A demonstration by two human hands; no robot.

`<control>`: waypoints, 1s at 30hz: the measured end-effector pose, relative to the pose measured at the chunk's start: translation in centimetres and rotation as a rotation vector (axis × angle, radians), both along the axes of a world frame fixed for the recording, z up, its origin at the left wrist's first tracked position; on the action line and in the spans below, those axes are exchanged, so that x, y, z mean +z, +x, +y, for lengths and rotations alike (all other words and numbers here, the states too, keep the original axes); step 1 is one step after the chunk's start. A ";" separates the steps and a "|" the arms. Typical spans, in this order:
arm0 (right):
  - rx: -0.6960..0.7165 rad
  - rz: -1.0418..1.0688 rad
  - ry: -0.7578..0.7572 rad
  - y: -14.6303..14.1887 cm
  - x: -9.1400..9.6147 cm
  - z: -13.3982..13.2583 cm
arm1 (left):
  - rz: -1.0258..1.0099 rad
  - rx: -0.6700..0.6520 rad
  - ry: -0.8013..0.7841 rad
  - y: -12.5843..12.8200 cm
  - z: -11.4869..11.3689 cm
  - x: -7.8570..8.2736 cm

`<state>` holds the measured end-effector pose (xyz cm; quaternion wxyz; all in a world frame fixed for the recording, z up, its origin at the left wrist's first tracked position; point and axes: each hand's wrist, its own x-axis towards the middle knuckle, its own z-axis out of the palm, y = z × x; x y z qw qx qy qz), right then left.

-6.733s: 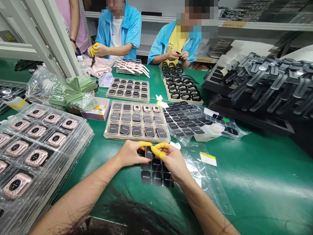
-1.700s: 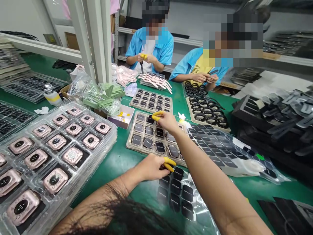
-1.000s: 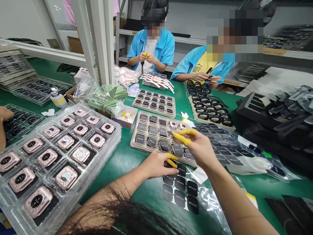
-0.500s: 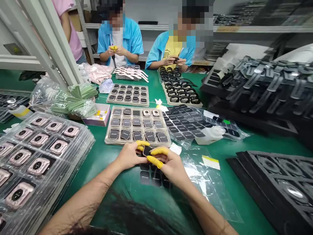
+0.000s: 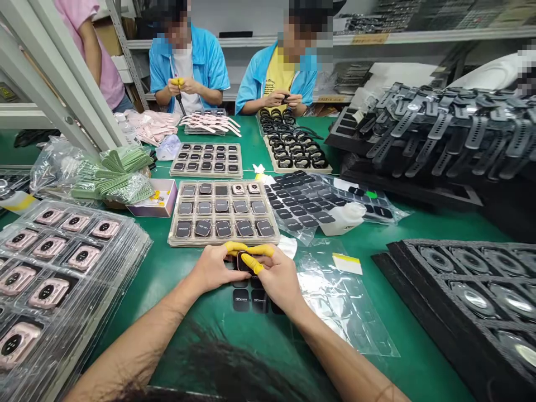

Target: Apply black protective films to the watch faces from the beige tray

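Between both hands is a smartwatch case (image 5: 243,262) with a dark face, partly covered by fingers. My left hand (image 5: 214,267), with yellow finger cots, grips it from the left. My right hand (image 5: 276,273), also in yellow finger cots, holds its right side, with a finger across the face. Under the hands lies a sheet of black square screen films (image 5: 240,300) with white lettering, partly hidden by the right hand. Just beyond the hands stands a beige tray (image 5: 224,241) of watch cases, most of them covered with dark films and two showing their sensor backs.
Stacked clear trays of pink watch cases (image 5: 48,293) stand at left. On the right are a black foam tray (image 5: 473,279) and a heap of grey watch straps (image 5: 439,128). A plastic bag (image 5: 335,301) lies beside my right arm. Two co-workers in blue (image 5: 205,61) sit opposite.
My right fingers have moved over the watch face, covering more of it. The camera view has shifted slightly, so the scene sits further left. The watch case stays between both hands.
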<state>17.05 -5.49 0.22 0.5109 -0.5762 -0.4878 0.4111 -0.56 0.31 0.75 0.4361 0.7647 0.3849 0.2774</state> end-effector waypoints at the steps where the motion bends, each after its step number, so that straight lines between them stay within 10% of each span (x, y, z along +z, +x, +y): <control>1: -0.005 -0.011 0.024 -0.1 -0.1 0.0 | -0.005 -0.010 0.022 0.0 -0.1 0.0; 7: -0.013 -0.164 0.090 0.4 1.0 0.4 | -0.040 -0.013 0.064 -0.1 -0.2 -0.2; 14: 0.054 0.164 -0.095 5.8 4.8 0.4 | -0.182 -0.141 -0.323 -1.6 0.9 0.9; 22: -0.091 -0.882 0.005 7.9 -0.2 -0.2 | -0.197 -0.225 -0.459 -1.7 1.0 0.8; 30: -0.230 -0.832 -0.003 9.0 2.6 0.1 | -0.177 -0.074 -0.338 -0.8 0.5 0.3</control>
